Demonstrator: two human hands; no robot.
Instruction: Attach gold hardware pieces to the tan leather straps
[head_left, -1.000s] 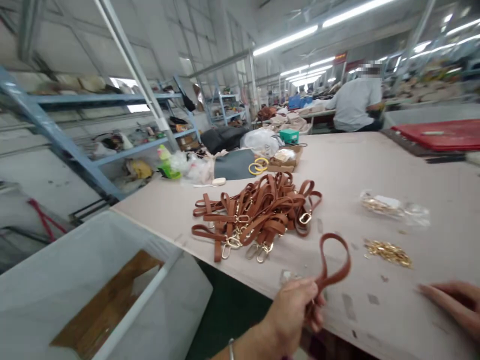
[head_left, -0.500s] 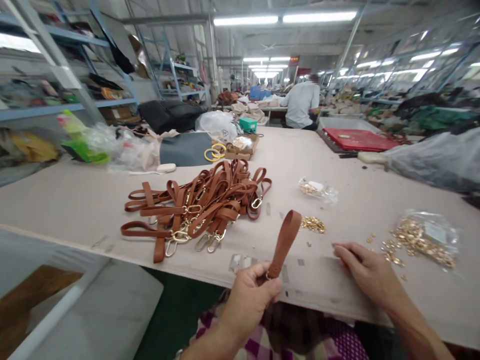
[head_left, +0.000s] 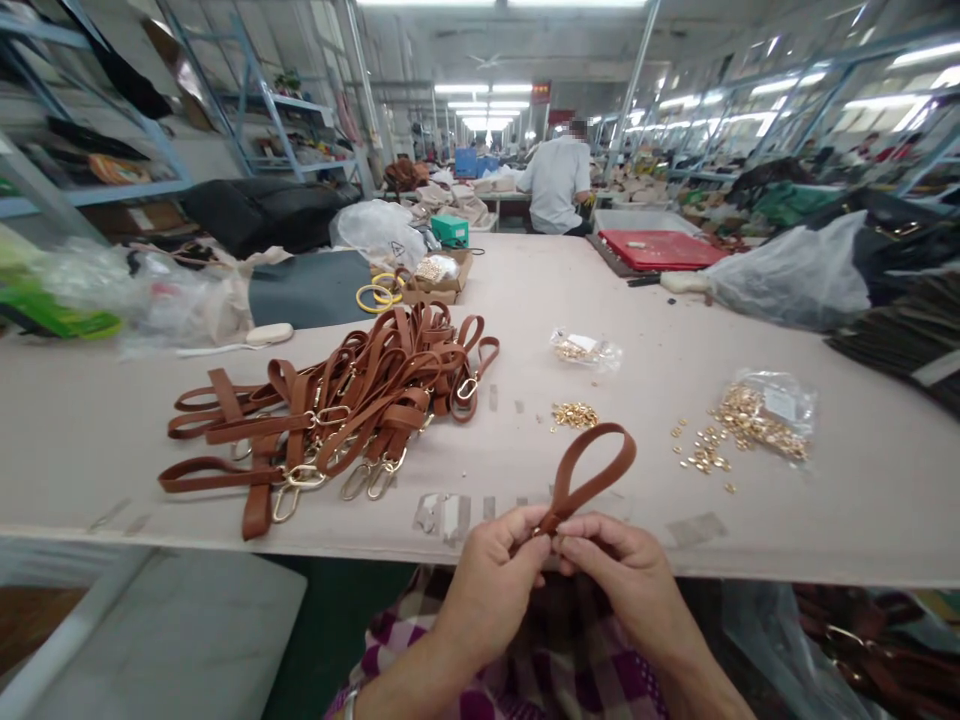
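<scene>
Strap: one brown strap [head_left: 596,480], its loop standing up over the near edge of the desk [head_left: 645,360], its base between my two hands.
Left hand: my left hand [head_left: 495,575] had its grip closed – thumb and fingers clamped on the base of the strap.
Right hand: my right hand [head_left: 634,575] met it there, thumb and fingertips pinched together at the base; whatever lay between them was too small to make out.
Pile: a tangled strap pile [head_left: 360,390] lay left of the hands, gold-coloured clips [head_left: 285,502] showing along its near side.
Gold pieces: a small gold heap [head_left: 575,415] sat just beyond the loop, a small clear bag [head_left: 586,350] of more behind it. To the right, scattered gold pieces [head_left: 705,450] lay beside a larger clear bag [head_left: 772,412].
Far side: yellow rings [head_left: 381,293] by a dark grey sheet [head_left: 315,290], with a green box [head_left: 449,231] behind – and a red slab [head_left: 660,250] off to the right.
Background: a person [head_left: 559,185] in a pale shirt, back towards me, beyond the desk.
</scene>
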